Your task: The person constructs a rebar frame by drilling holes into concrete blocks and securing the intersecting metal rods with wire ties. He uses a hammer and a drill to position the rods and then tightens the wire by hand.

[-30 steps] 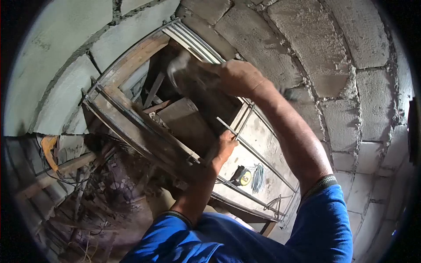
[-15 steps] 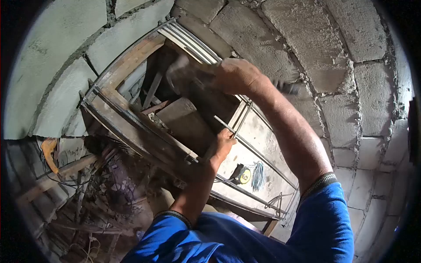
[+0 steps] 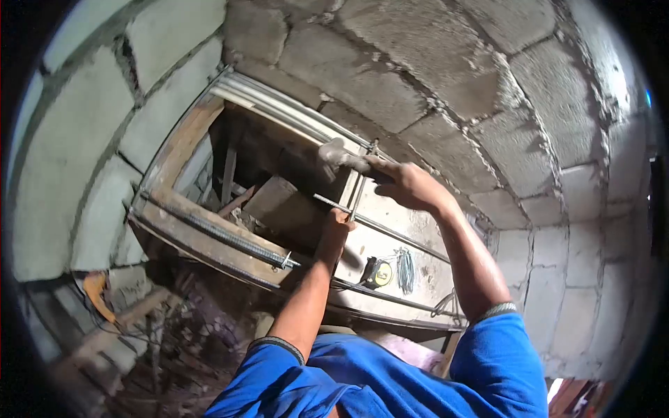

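Observation:
My right hand (image 3: 410,187) is closed around the handle of a hammer (image 3: 336,153), its head pointing left above the wooden frame. Lower down, my left hand (image 3: 339,223) is wrapped around a steel rebar rod (image 3: 408,238), close to where it meets a crossing bar (image 3: 358,195). The rod's end sticks out past my fingers over the opening. On the pale board, to the right of my left hand, lie a yellow and black tape measure (image 3: 380,273) and a bundle of tie wire (image 3: 405,270).
A wooden frame (image 3: 182,143) surrounds a dark opening with a board (image 3: 277,202) inside. More rebar (image 3: 216,226) runs along its near side. Block walls (image 3: 390,66) rise behind and at left. An orange-handled tool (image 3: 97,296) and scrap lie at lower left.
The view has shifted. My right hand has brought the hammer down and rightward, nearer the bar crossing. My left hand keeps its grip on the rebar.

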`<control>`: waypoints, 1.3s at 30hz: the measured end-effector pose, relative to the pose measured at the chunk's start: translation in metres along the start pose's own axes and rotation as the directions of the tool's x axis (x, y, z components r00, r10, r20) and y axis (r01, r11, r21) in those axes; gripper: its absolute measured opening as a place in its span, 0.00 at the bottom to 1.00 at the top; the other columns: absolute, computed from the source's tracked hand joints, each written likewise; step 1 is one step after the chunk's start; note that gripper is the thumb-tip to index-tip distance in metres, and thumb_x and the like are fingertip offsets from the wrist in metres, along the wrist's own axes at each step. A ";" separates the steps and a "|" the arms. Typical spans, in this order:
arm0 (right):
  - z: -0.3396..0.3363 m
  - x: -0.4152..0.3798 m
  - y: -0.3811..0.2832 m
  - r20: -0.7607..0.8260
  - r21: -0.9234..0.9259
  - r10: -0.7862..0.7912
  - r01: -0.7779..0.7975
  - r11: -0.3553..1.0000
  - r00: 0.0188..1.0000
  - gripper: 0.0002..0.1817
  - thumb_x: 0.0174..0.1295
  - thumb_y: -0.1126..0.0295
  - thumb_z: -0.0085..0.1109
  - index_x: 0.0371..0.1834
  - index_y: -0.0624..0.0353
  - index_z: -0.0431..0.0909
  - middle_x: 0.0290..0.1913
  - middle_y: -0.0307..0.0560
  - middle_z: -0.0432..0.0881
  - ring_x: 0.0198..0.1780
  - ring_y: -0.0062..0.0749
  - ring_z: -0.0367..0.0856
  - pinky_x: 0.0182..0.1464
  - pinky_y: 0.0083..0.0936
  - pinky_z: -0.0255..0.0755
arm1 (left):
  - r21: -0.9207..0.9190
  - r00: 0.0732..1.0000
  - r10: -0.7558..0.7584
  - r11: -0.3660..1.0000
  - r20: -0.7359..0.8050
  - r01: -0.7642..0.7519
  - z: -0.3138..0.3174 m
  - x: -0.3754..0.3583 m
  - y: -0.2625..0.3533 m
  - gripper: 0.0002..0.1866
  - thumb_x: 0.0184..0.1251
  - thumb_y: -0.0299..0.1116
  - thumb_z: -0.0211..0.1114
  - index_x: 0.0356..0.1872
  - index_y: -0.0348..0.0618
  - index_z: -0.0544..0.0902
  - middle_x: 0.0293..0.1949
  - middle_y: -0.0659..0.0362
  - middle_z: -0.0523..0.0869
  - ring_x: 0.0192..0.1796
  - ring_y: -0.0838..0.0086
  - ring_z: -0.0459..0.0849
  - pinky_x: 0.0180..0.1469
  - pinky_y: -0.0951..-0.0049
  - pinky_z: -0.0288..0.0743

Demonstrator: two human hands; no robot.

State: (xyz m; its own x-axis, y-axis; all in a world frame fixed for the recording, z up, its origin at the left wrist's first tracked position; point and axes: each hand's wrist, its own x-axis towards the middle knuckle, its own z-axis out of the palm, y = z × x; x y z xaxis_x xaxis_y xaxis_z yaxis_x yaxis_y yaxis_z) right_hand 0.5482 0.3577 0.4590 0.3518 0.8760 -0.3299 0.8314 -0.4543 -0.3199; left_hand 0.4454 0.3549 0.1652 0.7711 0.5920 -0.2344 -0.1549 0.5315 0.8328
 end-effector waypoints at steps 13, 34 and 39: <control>0.230 -0.315 0.109 -0.196 0.883 0.911 -0.340 0.325 0.362 0.36 0.59 0.73 0.64 0.72 0.69 0.67 0.67 0.62 0.76 0.70 0.41 0.73 0.71 0.28 0.62 | -0.371 0.891 -0.412 0.810 0.192 0.454 -0.037 0.031 0.025 0.15 0.67 0.35 0.68 0.50 0.45 0.76 0.53 0.51 0.84 0.56 0.57 0.83 0.57 0.53 0.79; 0.284 -0.354 0.155 -0.243 0.562 0.961 -0.789 0.248 0.129 0.35 0.60 0.59 0.66 0.73 0.44 0.70 0.41 0.62 0.85 0.46 0.58 0.84 0.50 0.49 0.76 | 0.821 0.811 -0.236 -0.078 0.535 -0.565 -0.003 0.040 0.086 0.25 0.61 0.52 0.68 0.47 0.41 0.87 0.44 0.44 0.86 0.50 0.50 0.83 0.55 0.53 0.74; 0.288 -0.350 0.178 -0.244 0.555 0.962 -0.796 0.243 0.123 0.31 0.57 0.62 0.67 0.67 0.50 0.76 0.41 0.64 0.85 0.45 0.59 0.84 0.51 0.49 0.77 | 0.878 0.855 -0.290 -0.087 0.430 -0.471 0.004 0.033 0.087 0.24 0.63 0.55 0.66 0.44 0.41 0.88 0.45 0.46 0.86 0.53 0.49 0.83 0.55 0.52 0.74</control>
State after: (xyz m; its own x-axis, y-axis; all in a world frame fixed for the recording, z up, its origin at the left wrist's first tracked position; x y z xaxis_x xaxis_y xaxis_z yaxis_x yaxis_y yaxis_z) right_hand 0.4496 -0.0763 0.2620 0.9481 -0.2896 -0.1313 -0.3167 -0.8970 -0.3083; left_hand 0.4598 0.4185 0.2323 0.9698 0.0917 -0.2258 0.1923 -0.8571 0.4779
